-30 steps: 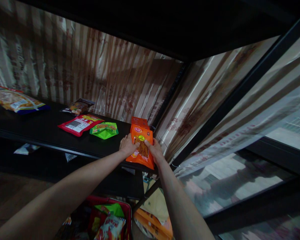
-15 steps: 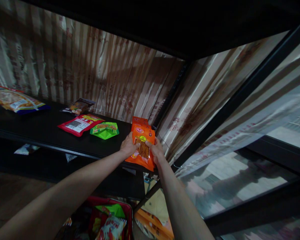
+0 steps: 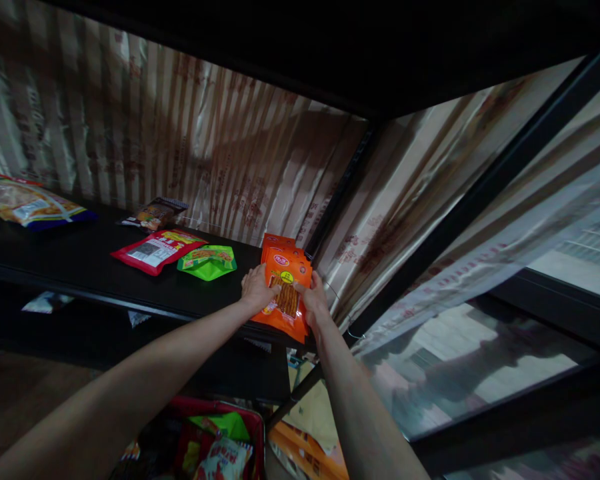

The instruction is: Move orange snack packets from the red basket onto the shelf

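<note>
An orange snack bag (image 3: 286, 305) with a clear window showing brown strips lies at the right end of the black shelf (image 3: 220, 297). Its left edge is in the grip of my left hand (image 3: 258, 291), thumb on the front. My right hand (image 3: 312, 300) grips the opposite edge, thumb likewise on the front. Behind it, partly covered, is at least one more orange bag (image 3: 275, 239). Left of my left hand lie a green snack packet (image 3: 209, 263) and a red packet (image 3: 155, 251). The undersides of both hands' fingers are hidden.
Farther left are a dark brown packet (image 3: 155, 212) and a large snack bag (image 3: 30, 200). A black metal post (image 3: 460, 200) slants close by my right arm. Below the shelf stands a red basket (image 3: 257, 427) of snack packets. Striped curtains (image 3: 180, 133) hang behind.
The held orange bag has tipped back slightly against those behind it, still between both hands. The view has shifted a little; the other packets lie as before.
</note>
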Demonstrator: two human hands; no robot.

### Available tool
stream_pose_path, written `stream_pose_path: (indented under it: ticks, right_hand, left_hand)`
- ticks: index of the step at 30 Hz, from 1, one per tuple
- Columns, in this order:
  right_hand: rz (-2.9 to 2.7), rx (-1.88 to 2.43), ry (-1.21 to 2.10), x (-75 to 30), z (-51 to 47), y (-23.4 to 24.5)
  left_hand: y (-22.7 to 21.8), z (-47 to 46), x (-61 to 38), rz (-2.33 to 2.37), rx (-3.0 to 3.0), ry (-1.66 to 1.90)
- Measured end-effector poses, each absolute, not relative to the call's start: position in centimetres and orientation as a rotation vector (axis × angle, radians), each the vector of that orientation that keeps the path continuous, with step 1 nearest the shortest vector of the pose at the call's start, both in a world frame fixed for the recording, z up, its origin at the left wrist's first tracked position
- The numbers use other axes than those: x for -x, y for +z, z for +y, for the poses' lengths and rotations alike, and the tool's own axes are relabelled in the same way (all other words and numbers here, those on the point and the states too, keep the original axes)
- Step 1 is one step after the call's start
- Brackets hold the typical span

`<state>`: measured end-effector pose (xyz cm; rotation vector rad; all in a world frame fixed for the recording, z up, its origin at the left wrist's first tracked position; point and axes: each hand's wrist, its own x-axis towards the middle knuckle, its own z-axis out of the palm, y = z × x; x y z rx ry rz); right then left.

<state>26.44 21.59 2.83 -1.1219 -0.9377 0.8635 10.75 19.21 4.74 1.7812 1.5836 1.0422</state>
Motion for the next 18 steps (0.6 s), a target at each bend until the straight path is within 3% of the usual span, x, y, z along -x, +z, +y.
stream_pose_path:
  ticks: [18]
  right_hand:
    - [-1.031, 1.196, 0.732, -27.4, 23.1, 1.9]
  left_hand:
    - [4.1, 20.5, -11.0, 1.446, -1.793, 1.171]
